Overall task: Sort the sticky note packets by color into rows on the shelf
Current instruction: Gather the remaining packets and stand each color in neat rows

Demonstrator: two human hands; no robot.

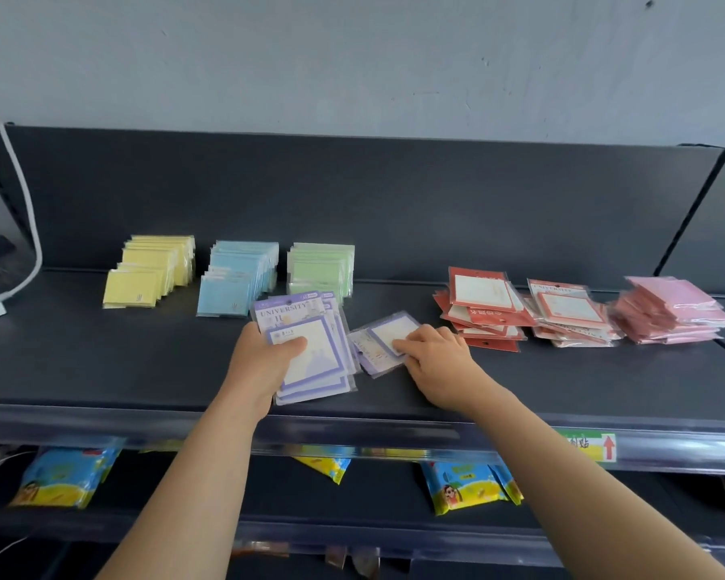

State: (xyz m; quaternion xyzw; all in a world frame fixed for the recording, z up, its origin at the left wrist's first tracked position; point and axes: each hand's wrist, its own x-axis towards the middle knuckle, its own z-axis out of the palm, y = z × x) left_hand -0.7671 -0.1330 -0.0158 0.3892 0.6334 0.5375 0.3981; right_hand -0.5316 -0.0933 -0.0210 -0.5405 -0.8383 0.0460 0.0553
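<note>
Purple stack (310, 353) at centre frame, near the shelf (143, 370) front, clamped in the left hand (262, 364): thumb across the top card, forearm up from lower left. Just right, purple packet (384, 343) lying askew under the right hand (434, 355), fingers curled onto its face, thumb at its near edge, pinching. Yellow row (147, 270), blue row (235, 278), green row (321, 265) upper left; red piles (520, 311), pink pile (674, 311) at right.
</note>
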